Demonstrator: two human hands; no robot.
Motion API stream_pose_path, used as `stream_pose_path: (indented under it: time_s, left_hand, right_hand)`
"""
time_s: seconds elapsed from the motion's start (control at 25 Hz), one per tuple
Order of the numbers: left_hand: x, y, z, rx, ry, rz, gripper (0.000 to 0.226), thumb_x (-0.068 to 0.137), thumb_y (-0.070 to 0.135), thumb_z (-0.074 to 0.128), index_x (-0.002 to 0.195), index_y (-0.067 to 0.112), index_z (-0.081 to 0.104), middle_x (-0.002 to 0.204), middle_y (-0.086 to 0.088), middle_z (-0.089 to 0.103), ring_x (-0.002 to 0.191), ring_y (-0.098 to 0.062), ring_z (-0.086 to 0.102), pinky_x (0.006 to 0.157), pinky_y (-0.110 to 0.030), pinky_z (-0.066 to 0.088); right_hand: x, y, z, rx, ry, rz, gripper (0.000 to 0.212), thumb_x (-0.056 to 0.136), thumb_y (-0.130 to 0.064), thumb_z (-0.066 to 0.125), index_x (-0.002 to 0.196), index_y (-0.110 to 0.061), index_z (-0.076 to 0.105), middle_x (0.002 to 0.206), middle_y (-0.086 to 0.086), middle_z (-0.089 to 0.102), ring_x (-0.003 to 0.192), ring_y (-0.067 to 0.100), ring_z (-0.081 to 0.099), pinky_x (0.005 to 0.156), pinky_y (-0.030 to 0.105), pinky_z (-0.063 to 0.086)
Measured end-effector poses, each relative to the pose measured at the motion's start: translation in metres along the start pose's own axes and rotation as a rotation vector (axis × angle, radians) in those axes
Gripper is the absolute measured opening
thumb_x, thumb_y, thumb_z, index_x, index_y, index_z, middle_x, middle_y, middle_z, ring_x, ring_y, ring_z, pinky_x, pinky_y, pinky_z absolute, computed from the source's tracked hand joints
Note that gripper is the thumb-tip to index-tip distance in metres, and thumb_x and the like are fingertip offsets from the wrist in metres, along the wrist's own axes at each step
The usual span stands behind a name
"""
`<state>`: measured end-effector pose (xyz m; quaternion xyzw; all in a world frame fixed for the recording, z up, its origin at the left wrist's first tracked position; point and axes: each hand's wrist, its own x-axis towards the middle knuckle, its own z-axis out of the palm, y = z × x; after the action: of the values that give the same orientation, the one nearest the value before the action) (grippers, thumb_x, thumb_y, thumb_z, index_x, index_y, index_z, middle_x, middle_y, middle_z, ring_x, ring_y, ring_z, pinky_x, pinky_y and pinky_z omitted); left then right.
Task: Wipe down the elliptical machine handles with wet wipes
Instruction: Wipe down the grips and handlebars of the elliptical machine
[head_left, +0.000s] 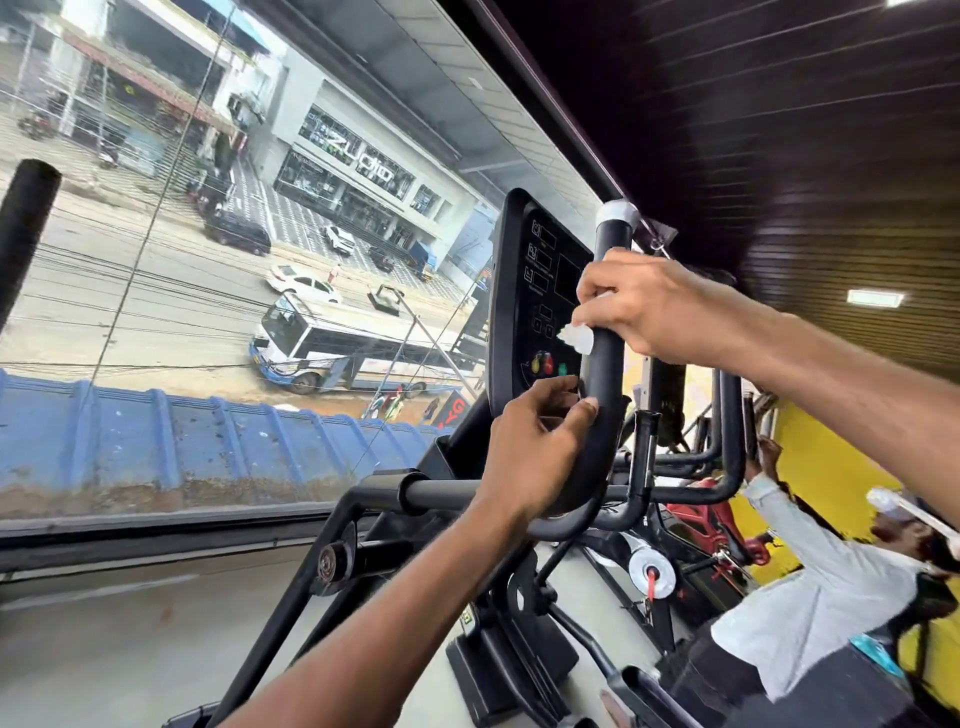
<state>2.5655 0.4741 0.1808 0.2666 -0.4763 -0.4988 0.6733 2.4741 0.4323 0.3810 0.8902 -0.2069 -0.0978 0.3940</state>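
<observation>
From my seat I see two hands, both on the same black handle (605, 374), the upright curved bar that rises just right of the console (535, 312). My right hand (660, 306) is up near the top of that bar, fingers curled round it, pressing one white wet wipe (576, 335) against the tube; a crumpled corner of the wipe sticks out below the fingers on the console side. My left hand (535, 447) grasps the bar lower down, just above the bend, with the thumb laid flat on the tube. A pale scrap shows under its fingertips, perhaps a second wipe, but I cannot tell for sure. The two hands are near each other and do not touch.

The bar ends in one white cap (616, 212) above my right hand. On the console I count three coloured buttons (545, 364): yellow, red and green. A second handle (26, 234), also black, stands well apart at the far left edge with no hand on it.

Behind the machine a large window (208, 493) looks down on a street with one white and blue bus (332, 348). To the right, one other person (810, 587) in a pale shirt reaches up to another machine beside a yellow wall (831, 467)
</observation>
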Motion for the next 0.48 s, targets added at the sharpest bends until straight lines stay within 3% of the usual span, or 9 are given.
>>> stream_pose_path:
  time_s: [0.12, 0.2, 0.36, 0.48]
  left_hand:
    - [0.008, 0.004, 0.002, -0.026, -0.002, -0.023, 0.034, 0.085, 0.039, 0.064, 0.115, 0.025, 0.074, 0.095, 0.009, 0.077, 0.092, -0.014, 0.072, 0.093, -0.047, 0.059]
    - [0.012, 0.001, 0.003, -0.036, 0.006, -0.034, 0.032, 0.084, 0.036, 0.063, 0.111, 0.024, 0.074, 0.09, 0.01, 0.076, 0.085, -0.014, 0.071, 0.09, -0.047, 0.06]
    - [0.013, -0.003, 0.0, -0.017, 0.001, -0.031, 0.022, 0.099, 0.017, 0.061, 0.116, 0.022, 0.074, 0.092, 0.01, 0.076, 0.074, -0.007, 0.066, 0.074, -0.032, 0.056]
    - [0.014, -0.003, -0.002, -0.003, -0.014, -0.044, 0.023, 0.1, 0.017, 0.059, 0.117, 0.022, 0.074, 0.099, 0.007, 0.078, 0.076, -0.007, 0.066, 0.065, -0.023, 0.047]
  right_hand:
    - [0.019, 0.028, 0.0, -0.02, 0.018, 0.037, 0.014, 0.089, 0.001, 0.072, 0.089, -0.01, 0.081, 0.088, 0.005, 0.064, 0.084, 0.025, 0.06, 0.076, 0.024, 0.041]
    - [0.033, 0.047, -0.001, -0.017, 0.039, 0.119, 0.012, 0.09, -0.001, 0.073, 0.088, -0.008, 0.082, 0.086, 0.006, 0.065, 0.083, 0.025, 0.058, 0.073, 0.031, 0.048]
    - [0.047, 0.074, -0.004, -0.126, 0.049, 0.255, 0.02, 0.087, 0.008, 0.072, 0.09, -0.009, 0.082, 0.092, 0.002, 0.063, 0.09, 0.012, 0.042, 0.077, 0.031, 0.052]
    - [0.05, 0.076, -0.006, -0.111, 0.093, 0.355, 0.023, 0.09, 0.01, 0.068, 0.096, -0.008, 0.082, 0.095, 0.004, 0.064, 0.091, 0.018, 0.047, 0.082, 0.033, 0.053]
